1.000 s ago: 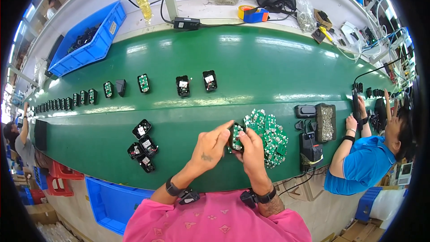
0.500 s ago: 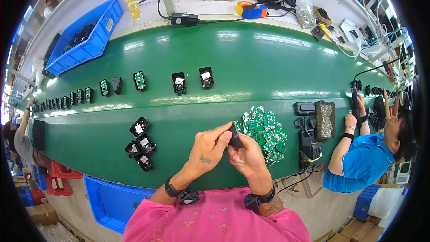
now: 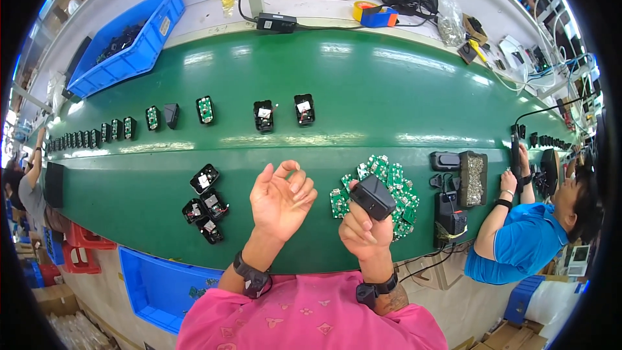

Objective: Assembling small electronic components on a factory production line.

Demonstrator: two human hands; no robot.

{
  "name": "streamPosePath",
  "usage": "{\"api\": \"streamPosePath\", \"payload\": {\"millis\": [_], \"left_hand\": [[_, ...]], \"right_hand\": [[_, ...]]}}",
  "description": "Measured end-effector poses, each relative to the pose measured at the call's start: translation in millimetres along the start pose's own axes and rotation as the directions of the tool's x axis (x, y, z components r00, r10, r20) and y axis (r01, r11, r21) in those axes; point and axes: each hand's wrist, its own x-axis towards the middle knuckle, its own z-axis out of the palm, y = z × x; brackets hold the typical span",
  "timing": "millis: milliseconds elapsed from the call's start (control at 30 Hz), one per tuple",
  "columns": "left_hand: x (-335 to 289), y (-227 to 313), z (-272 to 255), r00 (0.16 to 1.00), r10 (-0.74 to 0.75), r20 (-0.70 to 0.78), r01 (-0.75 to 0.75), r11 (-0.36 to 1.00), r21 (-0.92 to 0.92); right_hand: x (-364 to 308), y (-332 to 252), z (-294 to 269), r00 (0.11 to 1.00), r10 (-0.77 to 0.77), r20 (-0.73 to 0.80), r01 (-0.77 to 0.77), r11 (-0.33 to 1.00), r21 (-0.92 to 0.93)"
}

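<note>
Right hand (image 3: pixel 365 236) grips black case (image 3: pixel 373 196), left hand (image 3: pixel 282 201) cupped, empty, over green bench (image 3: pixel 369 100), seemingly cardboard boxes (image 3: pixel 510 336) behind.

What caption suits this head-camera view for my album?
Right hand holding a black boxy casing, left hand open and empty, above a green workbench with piled green circuit boards.

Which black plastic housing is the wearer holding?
The boxy black plastic housing in the right hand, solid face showing; nearby ones lie on the green tabletop.
</note>
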Motion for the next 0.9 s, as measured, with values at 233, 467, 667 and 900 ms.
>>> {"api": "streamPosePath", "payload": {"millis": [233,467,667,900], "left_hand": [[0,5,-8,0.998,0.049,-0.040,-0.050,0.999,-0.018],[-5,9,-39,0.827,0.557,0.077,-0.058,-0.053,0.997],[-33,4,24,0.987,0.116,0.107,-0.117,0.081,0.990],[-39,7,38,0.947,-0.055,0.315,-0.319,-0.239,0.917]], "right_hand": [[3,3,-3,0.999,-0.003,-0.044,-0.001,0.995,-0.096],[17,26,11,0.912,-0.323,-0.254,0.114,0.792,-0.599],[10,34,13,0.863,-0.483,0.151,0.089,-0.148,-0.985],[-2,37,30,0.845,-0.357,0.398,0.185,-0.504,-0.844]]}}
